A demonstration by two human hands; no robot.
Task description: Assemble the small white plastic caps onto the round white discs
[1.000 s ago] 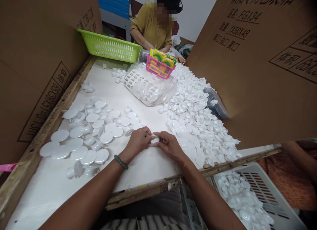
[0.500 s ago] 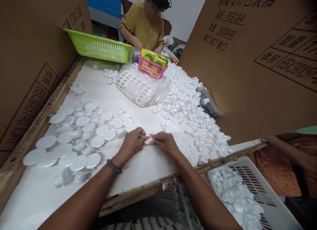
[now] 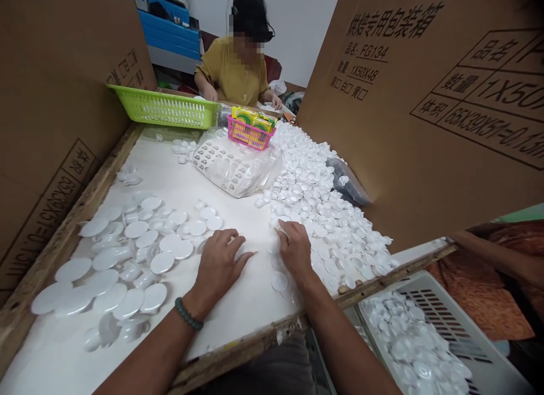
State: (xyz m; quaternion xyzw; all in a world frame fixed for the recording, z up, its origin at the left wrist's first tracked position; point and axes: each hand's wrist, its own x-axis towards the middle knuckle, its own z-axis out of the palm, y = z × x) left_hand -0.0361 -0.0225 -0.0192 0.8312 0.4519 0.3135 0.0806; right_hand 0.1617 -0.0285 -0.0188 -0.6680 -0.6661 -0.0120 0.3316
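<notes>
My left hand [image 3: 221, 264], with a dark green bead bracelet [image 3: 188, 314] at its wrist, is over the white tabletop [image 3: 236, 327]. Its thumb and fingers are apart and hold nothing. At the edge of the heap of small white plastic pieces [image 3: 308, 194], my right hand [image 3: 295, 249] has thumb and fingers closed on a small white plastic piece [image 3: 280, 227], mostly hidden by the fingers. Left of my left hand lie larger round white pieces [image 3: 136, 229] with glossy disc faces, several of them overlapping.
A printed plastic bag [image 3: 229, 165] and a pink basket [image 3: 249, 137] of yellow packets stand mid-table. Behind are a green basket [image 3: 165, 109] and a person in yellow [image 3: 233, 72]. Cardboard boxes [image 3: 408, 151] wall the right and left. A grey crate [image 3: 450, 327] of white pieces sits lower right.
My hands were together on a small white piece; now they are apart. The left has opened and moved left, while the right has reached the heap's edge. The view has tilted up slightly.
</notes>
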